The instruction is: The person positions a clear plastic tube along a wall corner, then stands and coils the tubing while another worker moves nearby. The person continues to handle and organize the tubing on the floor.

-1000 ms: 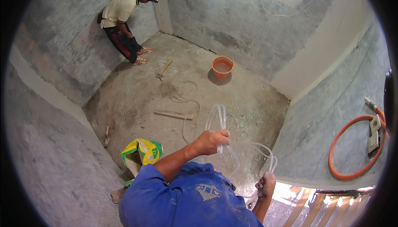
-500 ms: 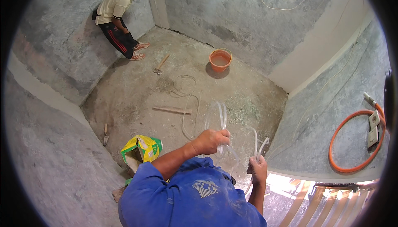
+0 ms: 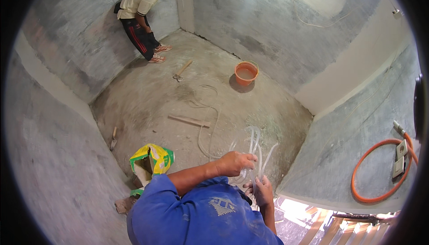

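My left hand [image 3: 237, 163] is closed around several loops of transparent plastic tubing [image 3: 255, 138], which stand up above the fingers and hang below them. Just to its lower right, my right hand [image 3: 262, 191] grips more of the same tubing, with a loose length rising past its fingers. The hands are close together in front of my blue shirt. Part of the coil is hidden behind my left hand and arm.
An orange bucket [image 3: 246, 73] of murky liquid stands on the floor, near a wooden-handled tool [image 3: 183, 69]. A wooden strip [image 3: 190, 120] and a pale cord [image 3: 202, 146] lie closer. A yellow-green bag [image 3: 163, 159] stands left; an orange hose [image 3: 356, 173] hangs right. A person [image 3: 142, 17] leans at the far wall.
My right hand has moved left and down, close to my left hand, bringing its tubing along. My left hand has shifted slightly right and down. The view has turned a little.
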Demonstrator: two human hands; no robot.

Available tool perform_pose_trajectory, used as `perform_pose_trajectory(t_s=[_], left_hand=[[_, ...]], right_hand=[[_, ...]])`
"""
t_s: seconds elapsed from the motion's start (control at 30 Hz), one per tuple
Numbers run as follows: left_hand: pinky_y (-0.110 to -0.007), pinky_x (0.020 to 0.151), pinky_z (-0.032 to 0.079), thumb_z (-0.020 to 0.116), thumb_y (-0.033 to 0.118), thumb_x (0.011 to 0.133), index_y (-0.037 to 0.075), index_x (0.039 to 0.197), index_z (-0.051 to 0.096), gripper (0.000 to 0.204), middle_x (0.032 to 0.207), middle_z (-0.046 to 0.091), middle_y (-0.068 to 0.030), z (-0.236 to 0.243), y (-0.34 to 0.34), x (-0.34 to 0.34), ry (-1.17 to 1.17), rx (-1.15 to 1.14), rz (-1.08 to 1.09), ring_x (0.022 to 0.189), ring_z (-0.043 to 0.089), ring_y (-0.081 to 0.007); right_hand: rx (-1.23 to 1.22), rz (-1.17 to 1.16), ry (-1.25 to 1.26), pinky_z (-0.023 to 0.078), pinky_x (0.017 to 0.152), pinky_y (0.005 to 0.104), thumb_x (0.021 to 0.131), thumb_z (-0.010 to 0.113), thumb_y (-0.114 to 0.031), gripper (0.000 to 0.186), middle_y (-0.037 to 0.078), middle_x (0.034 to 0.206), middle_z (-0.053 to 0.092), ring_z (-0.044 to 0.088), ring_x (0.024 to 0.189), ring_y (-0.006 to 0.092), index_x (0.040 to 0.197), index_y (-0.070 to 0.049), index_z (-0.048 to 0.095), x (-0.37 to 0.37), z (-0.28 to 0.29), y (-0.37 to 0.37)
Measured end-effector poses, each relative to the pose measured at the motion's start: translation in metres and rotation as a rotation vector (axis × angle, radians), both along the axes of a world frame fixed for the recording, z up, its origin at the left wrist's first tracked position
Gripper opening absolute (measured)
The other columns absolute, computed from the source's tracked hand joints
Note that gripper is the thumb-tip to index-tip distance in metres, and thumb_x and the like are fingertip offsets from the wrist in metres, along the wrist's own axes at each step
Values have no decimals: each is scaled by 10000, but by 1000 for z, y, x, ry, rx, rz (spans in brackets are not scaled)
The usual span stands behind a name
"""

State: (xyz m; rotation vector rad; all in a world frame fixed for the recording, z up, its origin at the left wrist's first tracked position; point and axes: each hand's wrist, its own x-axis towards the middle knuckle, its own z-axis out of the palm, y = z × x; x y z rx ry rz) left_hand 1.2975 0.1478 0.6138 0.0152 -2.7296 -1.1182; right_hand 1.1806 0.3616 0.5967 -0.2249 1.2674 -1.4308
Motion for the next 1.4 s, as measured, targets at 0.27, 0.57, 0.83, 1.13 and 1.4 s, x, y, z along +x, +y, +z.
perform_pose_trajectory(t_s=[0.27,0.57,0.83,1.13,1.4], left_hand=[[-417,805,585,670,-8,735,126,1037,705,331,1336,648,-68,-8,-4,9,11,-3,70,997,709,-350],[-412,785,589,693,65,779,108,983,712,209,1219,681,-108,3,-14,16,177,-29,23,948,717,-354],[-421,749,588,714,90,775,107,983,717,209,1238,683,-105,22,14,6,230,64,-238,928,718,-349],[-431,845,584,740,77,799,84,1171,674,378,1355,620,-197,23,22,-2,199,159,-155,1068,689,-402],[-461,981,531,754,148,861,46,1356,572,537,1356,602,-248,-8,39,3,167,164,165,1197,625,-424]], right_hand=[[32,-16,36,477,486,296,992,630,-291,304,126,731,631,575,525,181,1138,-61,494,4,4,-1],[-8,-108,19,544,613,328,995,615,-225,266,154,962,670,662,705,206,1136,-24,512,1,8,-10],[-79,-167,-108,575,855,389,1003,632,-235,335,113,1165,660,669,1034,211,1262,-55,518,3,2,-25],[-270,-236,-226,576,875,410,989,672,-289,433,120,1192,654,662,1077,248,1320,-61,510,5,2,-21],[-271,-272,-138,584,838,431,990,672,-306,431,183,1117,701,708,957,276,1270,-29,497,7,-10,-12]])
